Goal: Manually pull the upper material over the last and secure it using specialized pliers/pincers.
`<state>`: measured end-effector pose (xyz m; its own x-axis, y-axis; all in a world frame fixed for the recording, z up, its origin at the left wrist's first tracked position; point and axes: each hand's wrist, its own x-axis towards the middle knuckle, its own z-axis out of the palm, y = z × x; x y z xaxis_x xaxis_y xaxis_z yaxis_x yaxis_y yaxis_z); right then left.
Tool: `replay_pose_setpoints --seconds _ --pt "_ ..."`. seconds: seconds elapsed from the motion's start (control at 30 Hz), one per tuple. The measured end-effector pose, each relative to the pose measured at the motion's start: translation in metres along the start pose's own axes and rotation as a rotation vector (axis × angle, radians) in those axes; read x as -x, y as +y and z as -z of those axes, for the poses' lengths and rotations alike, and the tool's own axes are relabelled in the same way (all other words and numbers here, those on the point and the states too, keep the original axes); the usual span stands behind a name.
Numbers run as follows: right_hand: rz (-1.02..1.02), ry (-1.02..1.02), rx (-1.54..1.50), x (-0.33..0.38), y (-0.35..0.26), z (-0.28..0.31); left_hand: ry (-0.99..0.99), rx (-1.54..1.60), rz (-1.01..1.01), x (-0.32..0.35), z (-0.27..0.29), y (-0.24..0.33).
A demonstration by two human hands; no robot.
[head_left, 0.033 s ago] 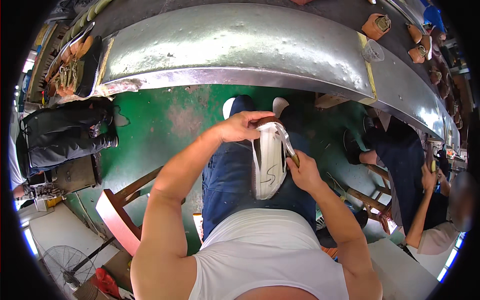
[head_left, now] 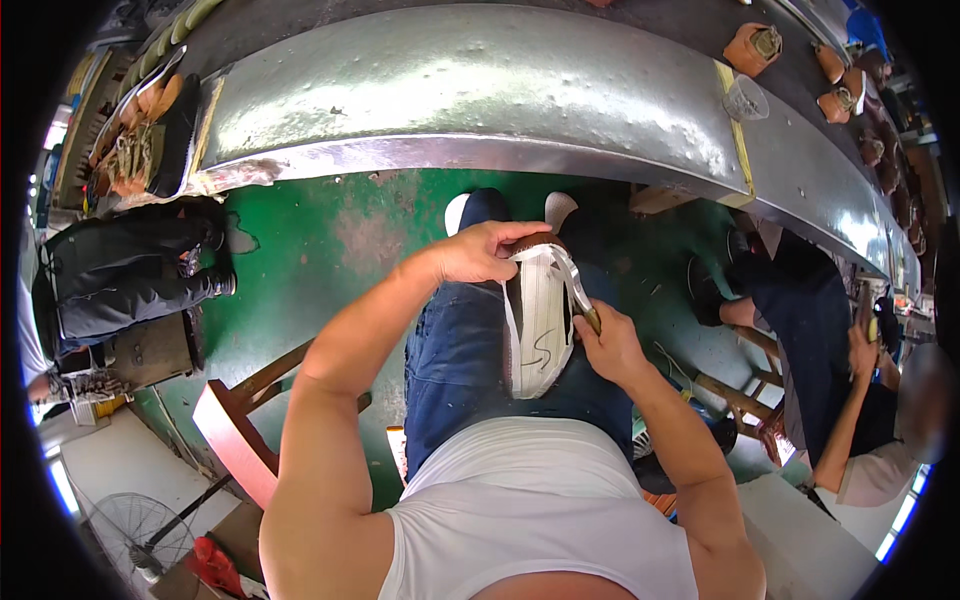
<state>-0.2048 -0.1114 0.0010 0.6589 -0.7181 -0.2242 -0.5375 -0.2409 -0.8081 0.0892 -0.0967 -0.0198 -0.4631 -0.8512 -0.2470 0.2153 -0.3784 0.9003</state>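
On my lap lies a shoe [head_left: 538,340], sole side up, its white bottom carrying a dark handwritten mark and its brown edge [head_left: 538,240] showing at the far end. Thumb and fingers of my left hand [head_left: 484,252] close on that far brown end. A hand tool [head_left: 594,321] with a yellowish-brown handle is gripped in my right hand [head_left: 613,345], close against the shoe's right side. A curved, greyish-silver piece runs from the handle toward the far end; I cannot tell whether all of it belongs to the tool.
Ahead spans a metal-covered bench [head_left: 460,85], with a clear plastic cup [head_left: 745,100] and brown shoes [head_left: 753,48] at its right. Wooden stools [head_left: 232,430] stand beside me. A co-worker [head_left: 835,430] sits at right, another person's dark-trousered legs [head_left: 135,280] are at left, and a fan [head_left: 140,545] stands lower left.
My hands, the shoe and the tool stay in place. The co-worker's hand at right has shifted slightly.
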Motion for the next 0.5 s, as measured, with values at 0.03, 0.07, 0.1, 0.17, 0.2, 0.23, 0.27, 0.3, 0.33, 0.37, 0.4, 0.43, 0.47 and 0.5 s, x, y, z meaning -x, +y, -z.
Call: replay_pose_setpoints --seconds 0.03,0.07,0.1,0.17,0.2,0.23,0.27,0.3,0.33,0.37,0.4,0.43,0.47,0.5 --pt "-0.009 0.001 -0.003 -0.002 0.000 0.003 -0.006 0.004 0.006 -0.004 0.006 0.000" --pt "-0.022 -0.027 0.018 -0.006 -0.001 0.007 -0.042 -0.006 0.032 -0.008 0.011 0.002" --pt "-0.034 -0.055 0.038 -0.007 -0.002 0.010 -0.078 -0.017 0.057 -0.011 0.013 0.001" --pt "-0.023 -0.056 0.075 0.001 -0.007 0.017 -0.100 0.036 -0.011 -0.018 0.001 0.001" --pt "-0.001 -0.060 0.113 0.004 -0.010 0.021 0.013 0.168 0.106 -0.019 -0.010 0.008" --pt "-0.004 -0.052 0.112 0.007 -0.014 0.026 0.128 0.298 0.223 -0.021 -0.022 0.011" --pt "-0.005 -0.064 0.128 0.010 -0.019 0.031 0.194 0.137 0.030 -0.023 -0.034 -0.007" --pt "-0.011 -0.074 0.144 0.014 -0.023 0.035 0.189 0.136 0.032 -0.026 -0.044 -0.013" --pt "-0.014 -0.070 0.143 0.015 -0.027 0.040 0.283 0.158 -0.004 -0.028 -0.051 -0.018" --pt "-0.106 -0.147 0.073 0.013 -0.030 0.045 0.377 0.178 -0.042 -0.031 -0.057 -0.020" --pt "-0.196 -0.223 0.003 0.012 -0.031 0.047 0.440 0.115 -0.058 -0.034 -0.061 -0.022" --pt "-0.192 -0.219 0.003 0.014 -0.031 0.048 0.439 0.111 -0.061 -0.034 -0.061 -0.022" --pt "-0.242 -0.225 -0.072 0.015 -0.030 0.048 0.405 0.165 -0.063 -0.034 -0.061 -0.017" --pt "-0.291 -0.230 -0.147 0.017 -0.030 0.048 0.371 0.219 -0.065 -0.032 -0.063 -0.013"
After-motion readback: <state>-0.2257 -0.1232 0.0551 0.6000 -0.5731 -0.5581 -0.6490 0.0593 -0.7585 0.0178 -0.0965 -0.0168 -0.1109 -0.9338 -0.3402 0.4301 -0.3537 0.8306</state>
